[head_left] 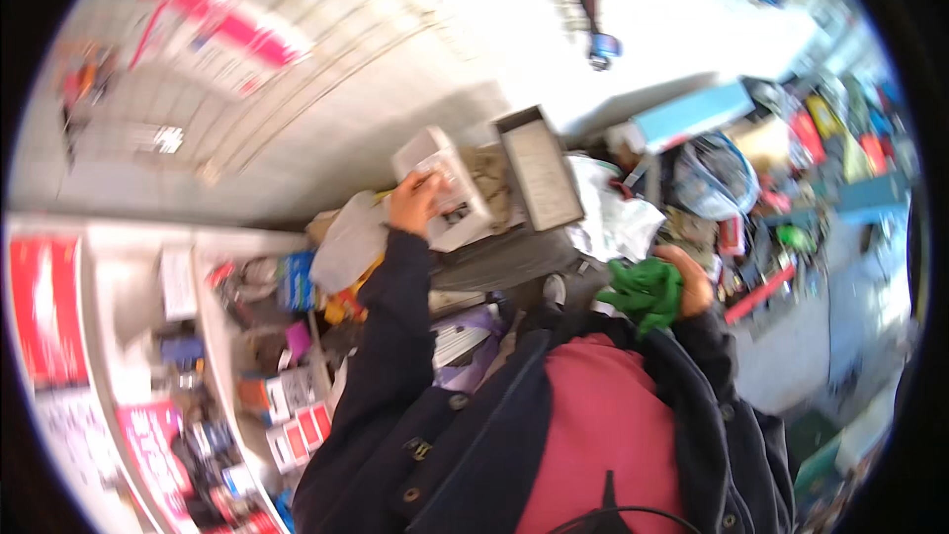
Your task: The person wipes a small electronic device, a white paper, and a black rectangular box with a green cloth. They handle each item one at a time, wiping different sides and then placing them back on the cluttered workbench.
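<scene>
My left hand (413, 204) reaches over the near left side of an open white box (473, 200). Its fingers are bent together among small dark and clear items inside, and what they pinch is too blurred to name. To the right of that box stands an open, dark-rimmed shallow box (542, 170) with a pale inside. My right hand (689, 278) is closed round a bunched green cloth (645, 294), held close to the right side of my body.
Shelves (203, 307) with boxes and packets run along the left. White plastic bags (611, 213), a clear bag (714, 176) and a light blue box (692, 117) crowd the right. A red bar-like object (759, 295) lies farther right. Wire racking (326, 64) covers the wall.
</scene>
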`<control>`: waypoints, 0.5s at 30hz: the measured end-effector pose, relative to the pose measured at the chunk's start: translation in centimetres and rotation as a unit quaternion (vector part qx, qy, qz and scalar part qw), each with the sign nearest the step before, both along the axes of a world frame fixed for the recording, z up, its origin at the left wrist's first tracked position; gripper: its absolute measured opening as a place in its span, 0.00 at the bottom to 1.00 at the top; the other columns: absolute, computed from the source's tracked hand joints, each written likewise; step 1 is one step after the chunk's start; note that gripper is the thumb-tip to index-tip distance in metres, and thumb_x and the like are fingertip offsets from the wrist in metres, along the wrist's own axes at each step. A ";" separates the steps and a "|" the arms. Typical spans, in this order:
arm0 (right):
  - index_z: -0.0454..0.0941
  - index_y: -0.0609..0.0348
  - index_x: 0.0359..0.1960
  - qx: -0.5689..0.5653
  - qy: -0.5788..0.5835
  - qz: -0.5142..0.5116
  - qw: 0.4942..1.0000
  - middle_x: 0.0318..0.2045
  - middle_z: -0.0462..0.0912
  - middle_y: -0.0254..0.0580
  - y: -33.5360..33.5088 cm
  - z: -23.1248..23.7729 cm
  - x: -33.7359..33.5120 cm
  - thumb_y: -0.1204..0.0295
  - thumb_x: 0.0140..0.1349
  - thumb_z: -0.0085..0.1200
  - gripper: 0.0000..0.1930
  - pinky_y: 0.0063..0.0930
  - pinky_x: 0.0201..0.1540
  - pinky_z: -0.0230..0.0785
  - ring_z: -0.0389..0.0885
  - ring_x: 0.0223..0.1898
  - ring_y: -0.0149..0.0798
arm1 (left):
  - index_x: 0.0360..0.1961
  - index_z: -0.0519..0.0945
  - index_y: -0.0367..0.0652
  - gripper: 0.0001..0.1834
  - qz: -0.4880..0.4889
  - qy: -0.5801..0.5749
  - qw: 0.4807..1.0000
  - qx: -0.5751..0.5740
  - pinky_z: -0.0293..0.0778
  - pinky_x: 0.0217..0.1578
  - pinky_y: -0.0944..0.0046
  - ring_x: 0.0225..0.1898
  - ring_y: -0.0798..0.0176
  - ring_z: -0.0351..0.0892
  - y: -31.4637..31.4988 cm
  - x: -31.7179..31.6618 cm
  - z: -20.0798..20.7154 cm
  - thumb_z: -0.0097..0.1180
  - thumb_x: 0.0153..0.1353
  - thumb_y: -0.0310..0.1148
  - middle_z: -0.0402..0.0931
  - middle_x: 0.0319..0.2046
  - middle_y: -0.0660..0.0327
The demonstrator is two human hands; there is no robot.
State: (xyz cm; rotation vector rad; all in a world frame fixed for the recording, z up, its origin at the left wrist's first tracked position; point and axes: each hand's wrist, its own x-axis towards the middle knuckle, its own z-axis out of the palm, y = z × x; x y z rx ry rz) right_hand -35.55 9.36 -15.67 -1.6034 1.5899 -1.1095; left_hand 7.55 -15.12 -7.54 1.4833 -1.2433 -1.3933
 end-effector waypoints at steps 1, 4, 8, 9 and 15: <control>0.81 0.62 0.53 -0.013 -0.011 -0.013 1.000 0.42 0.86 0.39 0.2 0.7 0.7 0.60 0.74 0.56 0.17 0.33 0.48 0.76 0.84 0.45 0.39 | 0.51 0.81 0.38 0.12 -0.028 0.028 0.999 -0.006 0.87 0.42 0.54 0.43 0.59 0.87 1.0 -2.1 0.4 0.58 0.73 0.35 0.85 0.42 0.56; 0.82 0.62 0.57 0.199 -0.369 -0.061 0.906 0.43 0.87 0.41 0.7 3.8 2.8 0.62 0.71 0.60 0.20 0.31 0.49 0.74 0.83 0.46 0.34 | 0.50 0.81 0.37 0.12 -0.125 0.098 0.987 0.012 0.86 0.42 0.57 0.40 0.59 0.87 4.7 -8.8 1.6 0.58 0.73 0.33 0.85 0.41 0.55; 0.84 0.63 0.51 0.145 -0.375 -0.099 0.910 0.40 0.89 0.43 1.6 6.1 6.9 0.56 0.70 0.61 0.21 0.31 0.48 0.76 0.85 0.43 0.34 | 0.48 0.81 0.39 0.08 -0.242 0.166 0.951 0.094 0.83 0.39 0.62 0.38 0.62 0.87 10.7 -17.1 0.9 0.58 0.74 0.31 0.85 0.40 0.58; 0.84 0.63 0.50 0.135 -0.379 -0.113 0.909 0.39 0.89 0.42 2.0 6.3 7.5 0.57 0.70 0.62 0.20 0.30 0.47 0.76 0.85 0.42 0.33 | 0.49 0.81 0.39 0.09 -0.272 0.165 0.941 0.116 0.82 0.40 0.63 0.38 0.64 0.85 11.7 -18.5 0.6 0.58 0.74 0.31 0.85 0.40 0.59; 0.86 0.62 0.41 0.131 -0.350 -0.245 0.895 0.29 0.86 0.44 7.3 6.1 9.2 0.62 0.67 0.63 0.14 0.33 0.40 0.76 0.83 0.32 0.35 | 0.43 0.80 0.41 0.06 -0.425 0.118 0.877 0.191 0.80 0.36 0.68 0.35 0.69 0.83 14.6 -21.6 -0.3 0.58 0.75 0.33 0.84 0.35 0.61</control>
